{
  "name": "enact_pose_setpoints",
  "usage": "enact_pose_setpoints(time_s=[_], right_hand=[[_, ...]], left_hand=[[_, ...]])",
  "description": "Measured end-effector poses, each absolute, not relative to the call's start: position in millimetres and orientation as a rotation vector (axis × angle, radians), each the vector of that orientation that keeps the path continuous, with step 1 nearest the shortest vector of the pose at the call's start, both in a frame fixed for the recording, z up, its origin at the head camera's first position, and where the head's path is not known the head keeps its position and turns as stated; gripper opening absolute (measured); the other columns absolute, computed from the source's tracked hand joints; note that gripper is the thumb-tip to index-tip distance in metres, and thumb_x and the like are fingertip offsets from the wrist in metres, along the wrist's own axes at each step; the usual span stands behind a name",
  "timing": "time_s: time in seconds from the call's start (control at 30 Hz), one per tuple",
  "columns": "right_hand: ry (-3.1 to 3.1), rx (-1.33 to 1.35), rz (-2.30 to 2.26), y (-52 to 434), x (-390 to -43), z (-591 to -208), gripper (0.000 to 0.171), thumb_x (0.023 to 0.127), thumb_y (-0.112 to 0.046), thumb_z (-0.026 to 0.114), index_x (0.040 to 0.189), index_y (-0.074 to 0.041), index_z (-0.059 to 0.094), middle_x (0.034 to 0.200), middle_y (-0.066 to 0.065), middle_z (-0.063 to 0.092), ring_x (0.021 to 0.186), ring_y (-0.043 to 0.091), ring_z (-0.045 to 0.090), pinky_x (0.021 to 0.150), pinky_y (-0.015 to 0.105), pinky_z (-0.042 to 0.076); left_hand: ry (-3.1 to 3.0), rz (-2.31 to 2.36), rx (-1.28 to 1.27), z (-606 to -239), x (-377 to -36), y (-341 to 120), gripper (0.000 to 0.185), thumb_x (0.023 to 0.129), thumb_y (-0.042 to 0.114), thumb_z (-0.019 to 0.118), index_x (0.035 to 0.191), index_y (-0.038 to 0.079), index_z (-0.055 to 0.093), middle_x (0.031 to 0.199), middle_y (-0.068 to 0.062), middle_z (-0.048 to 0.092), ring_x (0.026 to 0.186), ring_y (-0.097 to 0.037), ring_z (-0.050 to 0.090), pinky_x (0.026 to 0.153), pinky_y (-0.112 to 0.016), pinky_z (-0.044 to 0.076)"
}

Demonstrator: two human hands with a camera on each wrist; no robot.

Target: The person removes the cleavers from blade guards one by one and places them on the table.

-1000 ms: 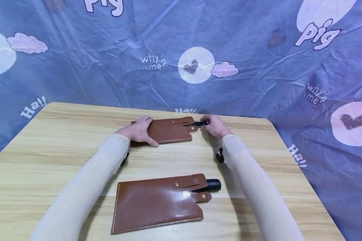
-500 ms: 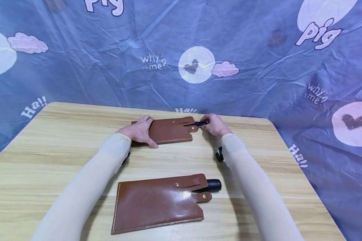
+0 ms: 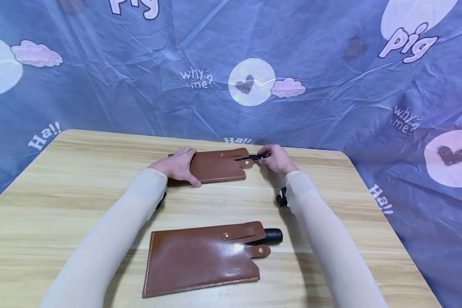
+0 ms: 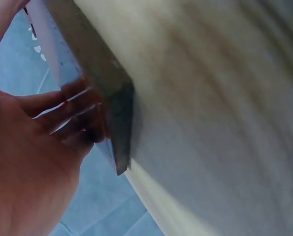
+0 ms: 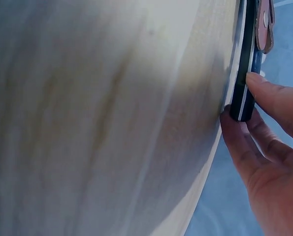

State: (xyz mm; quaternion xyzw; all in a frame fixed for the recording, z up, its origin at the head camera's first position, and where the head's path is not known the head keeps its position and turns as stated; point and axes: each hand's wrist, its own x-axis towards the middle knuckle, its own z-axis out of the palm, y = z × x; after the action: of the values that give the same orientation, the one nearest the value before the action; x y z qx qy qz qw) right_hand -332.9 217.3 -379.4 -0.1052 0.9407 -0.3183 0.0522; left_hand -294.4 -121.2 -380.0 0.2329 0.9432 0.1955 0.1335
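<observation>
While two brown sheaths lie on the table (image 3: 81,171) in the head view, the far sheath (image 3: 215,166) is pressed flat under the left hand (image 3: 177,166), fingers straight, near the table's back edge. At its notch a black handle (image 3: 254,158) is pinched by the right hand (image 3: 277,159); only a short stub shows, so the tool is judged mostly inside, with either full seating or drawing out left. The near sheath (image 3: 200,259) lies untouched, its black handle end (image 3: 272,236) protruding.

From the left wrist, the far sheath's corner (image 4: 112,123) is seen under the straight fingers (image 4: 62,105).

From the right wrist, the handle (image 5: 245,73) is held between thumb and curled fingers (image 5: 272,96), beside a riveted strap (image 5: 265,24).
</observation>
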Motion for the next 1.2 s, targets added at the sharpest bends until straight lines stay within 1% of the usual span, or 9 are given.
enact_pose_setpoints(time_s=[0.2, 0.27, 0.43, 0.63, 0.8, 0.87, 0.97, 1.07, 1.2], right_hand=[[2.829, -0.287, -1.07, 224, -328, -376, 0.027, 0.087, 0.001, 0.07, 0.114, 0.002, 0.067, 0.11, 0.019, 0.065, 0.098, 0.031, 0.058, 0.088, 0.041, 0.044], [2.818, -0.277, -1.084, 227, -326, -377, 0.028, 0.087, 0.001, 0.07, 0.115, 0.001, 0.067, 0.111, 0.018, 0.065, 0.098, 0.03, 0.058, 0.089, 0.041, 0.044], [2.821, -0.293, -1.109, 231, -323, -378, 0.031, 0.088, -0.003, 0.071, 0.118, 0.0, 0.067, 0.113, 0.019, 0.064, 0.103, 0.031, 0.058, 0.095, 0.042, 0.043], [2.816, -0.284, -1.175, 234, -321, -370, 0.033, 0.087, 0.0, 0.071, 0.119, 0.001, 0.066, 0.115, 0.021, 0.063, 0.105, 0.034, 0.059, 0.095, 0.044, 0.044], [2.83, -0.309, -1.176, 239, -322, -367, 0.033, 0.086, -0.002, 0.072, 0.118, 0.0, 0.067, 0.114, 0.019, 0.065, 0.106, 0.032, 0.058, 0.098, 0.044, 0.041], [2.832, -0.313, -1.183, 241, -322, -367, 0.032, 0.086, -0.002, 0.073, 0.118, 0.001, 0.067, 0.113, 0.018, 0.066, 0.105, 0.031, 0.058, 0.098, 0.043, 0.041], [2.811, -0.297, -1.228, 244, -320, -365, 0.032, 0.085, -0.001, 0.073, 0.117, 0.001, 0.067, 0.111, 0.019, 0.066, 0.102, 0.031, 0.059, 0.095, 0.042, 0.043], [2.778, -0.271, -1.267, 245, -317, -366, 0.034, 0.086, -0.001, 0.072, 0.119, 0.001, 0.066, 0.112, 0.019, 0.066, 0.102, 0.031, 0.06, 0.092, 0.04, 0.046], [2.77, -0.272, -1.275, 245, -316, -369, 0.033, 0.086, 0.0, 0.072, 0.119, 0.001, 0.067, 0.113, 0.019, 0.065, 0.102, 0.03, 0.061, 0.091, 0.039, 0.047]], left_hand=[[2.726, 0.587, 0.666, -377, -294, -122, 0.118, 0.068, 0.045, 0.087, 0.149, -0.01, 0.022, 0.15, -0.025, 0.026, 0.139, -0.038, 0.023, 0.11, -0.051, 0.028], [2.719, 0.587, 0.665, -378, -294, -124, 0.119, 0.068, 0.045, 0.087, 0.15, -0.01, 0.022, 0.15, -0.025, 0.026, 0.139, -0.038, 0.023, 0.11, -0.05, 0.029], [2.715, 0.598, 0.661, -378, -292, -127, 0.117, 0.067, 0.044, 0.088, 0.15, -0.007, 0.023, 0.15, -0.023, 0.027, 0.138, -0.037, 0.025, 0.109, -0.05, 0.03], [2.723, 0.639, 0.696, -375, -293, -126, 0.117, 0.066, 0.042, 0.089, 0.149, -0.01, 0.024, 0.147, -0.024, 0.029, 0.136, -0.037, 0.028, 0.109, -0.049, 0.03], [2.727, 0.628, 0.714, -372, -292, -124, 0.116, 0.066, 0.042, 0.088, 0.148, -0.011, 0.025, 0.147, -0.025, 0.03, 0.136, -0.037, 0.029, 0.109, -0.048, 0.03], [2.731, 0.63, 0.721, -371, -292, -124, 0.116, 0.065, 0.043, 0.089, 0.148, -0.011, 0.026, 0.147, -0.024, 0.03, 0.136, -0.037, 0.029, 0.109, -0.048, 0.03], [2.736, 0.647, 0.719, -370, -293, -125, 0.116, 0.065, 0.042, 0.089, 0.148, -0.01, 0.026, 0.147, -0.023, 0.03, 0.136, -0.036, 0.029, 0.109, -0.048, 0.03], [2.735, 0.652, 0.701, -369, -292, -127, 0.116, 0.065, 0.043, 0.089, 0.148, -0.009, 0.027, 0.148, -0.023, 0.03, 0.137, -0.036, 0.028, 0.108, -0.05, 0.031], [2.733, 0.647, 0.708, -369, -291, -131, 0.116, 0.065, 0.043, 0.089, 0.147, -0.01, 0.026, 0.147, -0.024, 0.031, 0.136, -0.037, 0.029, 0.108, -0.051, 0.031]])
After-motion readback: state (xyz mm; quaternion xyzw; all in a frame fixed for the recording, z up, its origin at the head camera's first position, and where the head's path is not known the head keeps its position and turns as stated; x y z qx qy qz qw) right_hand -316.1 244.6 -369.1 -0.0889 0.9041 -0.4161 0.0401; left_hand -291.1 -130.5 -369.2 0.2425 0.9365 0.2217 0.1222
